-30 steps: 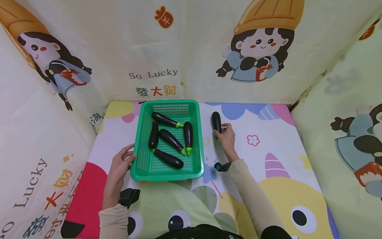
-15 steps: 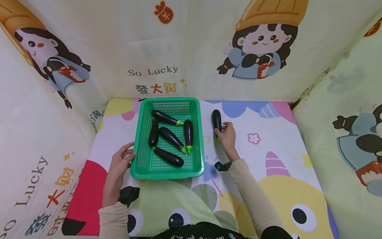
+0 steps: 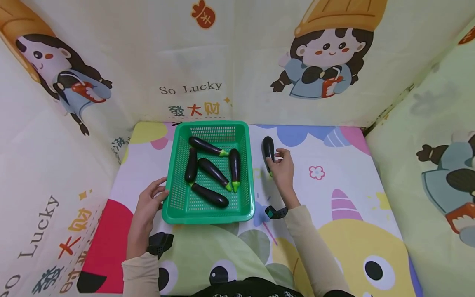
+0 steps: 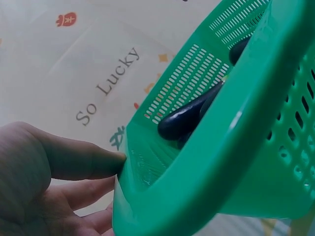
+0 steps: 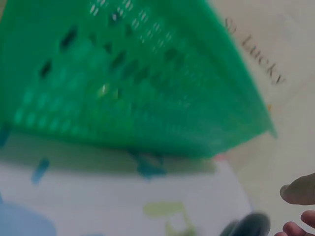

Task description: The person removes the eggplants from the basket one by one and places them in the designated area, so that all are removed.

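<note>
The left hand, fingers loose, touches the slotted plastic basket. A glossy, elongated eggplant is right of the basket, at the right hand — whether gripped, I cannot tell.

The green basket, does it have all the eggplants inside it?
No, five eggplants are inside the green basket, but a sixth eggplant is outside, to its right.

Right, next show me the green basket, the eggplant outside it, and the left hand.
Green basket [image 3: 208,218]: head view, on its near rim.
Eggplant outside the basket [image 3: 267,147]: head view, on its dark body.
Left hand [image 3: 146,207]: head view, on the back of the hand.
</note>
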Motion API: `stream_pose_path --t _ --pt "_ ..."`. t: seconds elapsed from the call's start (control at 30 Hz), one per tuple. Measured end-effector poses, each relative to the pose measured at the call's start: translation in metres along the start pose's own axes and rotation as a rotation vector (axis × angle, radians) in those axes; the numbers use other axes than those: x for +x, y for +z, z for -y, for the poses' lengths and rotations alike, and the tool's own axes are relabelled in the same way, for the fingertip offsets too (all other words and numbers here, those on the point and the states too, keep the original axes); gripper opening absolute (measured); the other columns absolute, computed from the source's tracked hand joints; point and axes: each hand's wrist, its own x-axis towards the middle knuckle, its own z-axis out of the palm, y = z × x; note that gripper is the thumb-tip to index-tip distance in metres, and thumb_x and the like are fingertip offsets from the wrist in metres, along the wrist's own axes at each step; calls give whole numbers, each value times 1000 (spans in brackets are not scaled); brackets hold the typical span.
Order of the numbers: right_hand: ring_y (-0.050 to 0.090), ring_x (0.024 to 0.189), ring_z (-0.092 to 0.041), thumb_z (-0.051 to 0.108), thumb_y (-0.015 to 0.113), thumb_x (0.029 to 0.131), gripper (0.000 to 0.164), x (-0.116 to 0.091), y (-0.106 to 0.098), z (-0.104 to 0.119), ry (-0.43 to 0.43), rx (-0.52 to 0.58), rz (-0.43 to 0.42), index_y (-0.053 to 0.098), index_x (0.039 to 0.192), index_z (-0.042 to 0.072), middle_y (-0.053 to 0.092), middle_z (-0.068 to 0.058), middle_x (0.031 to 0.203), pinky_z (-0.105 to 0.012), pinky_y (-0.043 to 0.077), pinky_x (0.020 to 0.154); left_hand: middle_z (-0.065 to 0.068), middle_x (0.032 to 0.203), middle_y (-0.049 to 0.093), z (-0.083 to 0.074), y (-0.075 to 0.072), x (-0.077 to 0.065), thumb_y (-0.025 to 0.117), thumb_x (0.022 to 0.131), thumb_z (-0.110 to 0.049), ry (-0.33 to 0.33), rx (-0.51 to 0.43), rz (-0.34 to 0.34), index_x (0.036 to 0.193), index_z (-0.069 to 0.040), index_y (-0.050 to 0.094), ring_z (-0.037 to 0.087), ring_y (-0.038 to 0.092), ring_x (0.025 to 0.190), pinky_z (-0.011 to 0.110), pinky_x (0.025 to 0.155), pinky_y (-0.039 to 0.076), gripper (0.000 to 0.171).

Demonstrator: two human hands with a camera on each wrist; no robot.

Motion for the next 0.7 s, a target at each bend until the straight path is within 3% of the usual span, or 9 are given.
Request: stream_pose_path --t 0.17,0.4,0.7 --pt "64 99 -31 13 75 95 45 -17 3 16 -72 71 28 56 135 3 65 -20 126 -23 47 77 10 146 50 1 0 1 54 109 -29 -5 -5 4 164 -21 33 8 57 107 19 84 55 60" --pt "63 101 -30 12 73 97 44 -48 12 44 -180 114 126 56 137 6 66 -20 127 -26 50 81 8 143 51 3 -1 3 53 109 -27 -13 -14 -2 165 -21 33 5 58 103 18 83 55 59" --pt "66 98 -26 13 76 96 45 -77 27 63 -233 132 276 57 137 8 66 -16 126 -33 57 83 9 149 48 4 0 4 53 109 -26 -34 -16 -2 165 -22 30 6 56 106 18 83 55 61"
